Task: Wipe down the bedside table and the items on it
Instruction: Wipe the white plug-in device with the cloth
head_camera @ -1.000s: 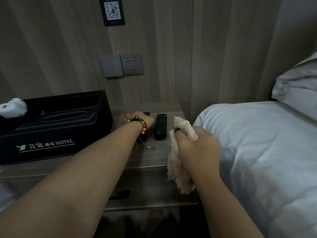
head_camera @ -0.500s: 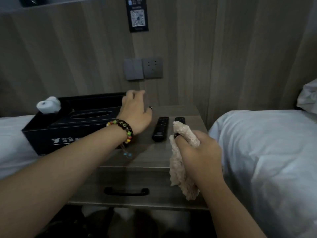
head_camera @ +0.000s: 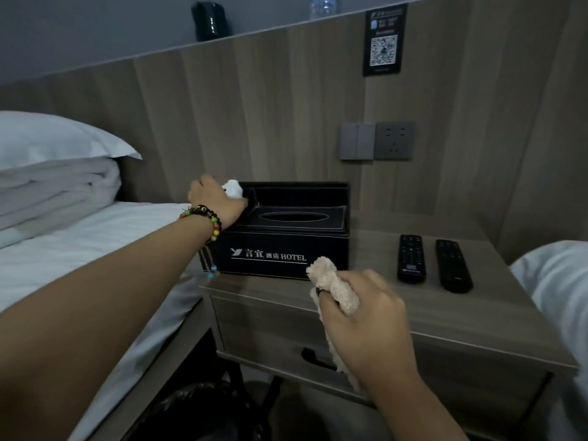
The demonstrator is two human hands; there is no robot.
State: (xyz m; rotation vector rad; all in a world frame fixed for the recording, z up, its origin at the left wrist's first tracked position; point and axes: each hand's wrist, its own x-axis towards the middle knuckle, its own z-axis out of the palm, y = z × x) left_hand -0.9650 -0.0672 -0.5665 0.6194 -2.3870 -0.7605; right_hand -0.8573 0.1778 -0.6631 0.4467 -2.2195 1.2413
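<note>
Right hand (head_camera: 366, 316) clenched round beige cloth (head_camera: 331, 281) at 6 o'clock of bedside table (head_camera: 381, 300); left hand (head_camera: 216, 202) grasping white object (head_camera: 234, 188) at tissue box (head_camera: 286, 240) 9 o'clock corner. Risk, as judged: box dragged off left edge, remotes (head_camera: 432, 262) at 3 o'clock swept away by careless wiping

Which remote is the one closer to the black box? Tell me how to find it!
Find the bedside table between the beds. Right of the black tissue box lie two black remotes. Yours is the left remote, shorter-looking, a pale logo near its bottom.
</note>
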